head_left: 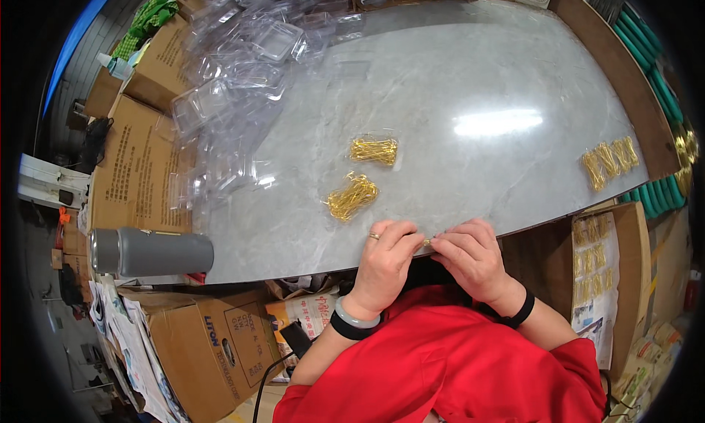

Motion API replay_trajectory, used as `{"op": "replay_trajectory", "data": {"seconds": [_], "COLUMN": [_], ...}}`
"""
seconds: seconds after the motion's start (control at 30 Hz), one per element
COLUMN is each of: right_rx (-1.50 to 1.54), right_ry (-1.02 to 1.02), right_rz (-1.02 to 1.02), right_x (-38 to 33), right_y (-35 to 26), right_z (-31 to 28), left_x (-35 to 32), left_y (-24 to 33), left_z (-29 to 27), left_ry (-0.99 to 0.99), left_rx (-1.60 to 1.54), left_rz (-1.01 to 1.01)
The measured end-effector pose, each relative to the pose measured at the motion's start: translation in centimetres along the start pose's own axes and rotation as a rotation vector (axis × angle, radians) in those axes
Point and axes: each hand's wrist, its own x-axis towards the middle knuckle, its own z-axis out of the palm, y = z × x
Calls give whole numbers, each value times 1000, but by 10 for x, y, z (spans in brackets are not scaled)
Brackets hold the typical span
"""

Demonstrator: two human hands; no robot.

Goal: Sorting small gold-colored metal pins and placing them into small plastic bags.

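Clear plastic boxes [250, 63] are piled at the far left of my table, brown cardboard boxes [136, 158] stand along its left side, one more brown box [213, 346] sits below, and a carton [624, 276] stands at my right.

Head view; looks steeply down, close over grey table [440, 78] edge.

Small packing workshop: grey marble-look table [455, 70] crowding with clear plastic blister packs [242, 78] piling at its far left corner, bundles of gold pins [352, 197] lying near its near edge, cardboard cartons [139, 158] stacking along its left edge.
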Motion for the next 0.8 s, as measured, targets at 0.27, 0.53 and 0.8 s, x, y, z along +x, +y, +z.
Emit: {"op": "replay_trajectory", "data": {"seconds": [0.27, 0.53, 0.8], "right_rx": [-27, 0, 15], "right_ry": [22, 56, 141], "right_rz": [-108, -130, 14], "right_x": [-1, 4, 13], "right_y": [6, 5, 1], "right_z": [1, 5, 8], "left_x": [-6, -8, 2], "left_y": [-5, -2, -15], "left_z": [-4, -13, -39], "left_ry": [-47, 49, 335], "left_rx": [-27, -301, 330], "left_rz": [74, -221, -245]}}
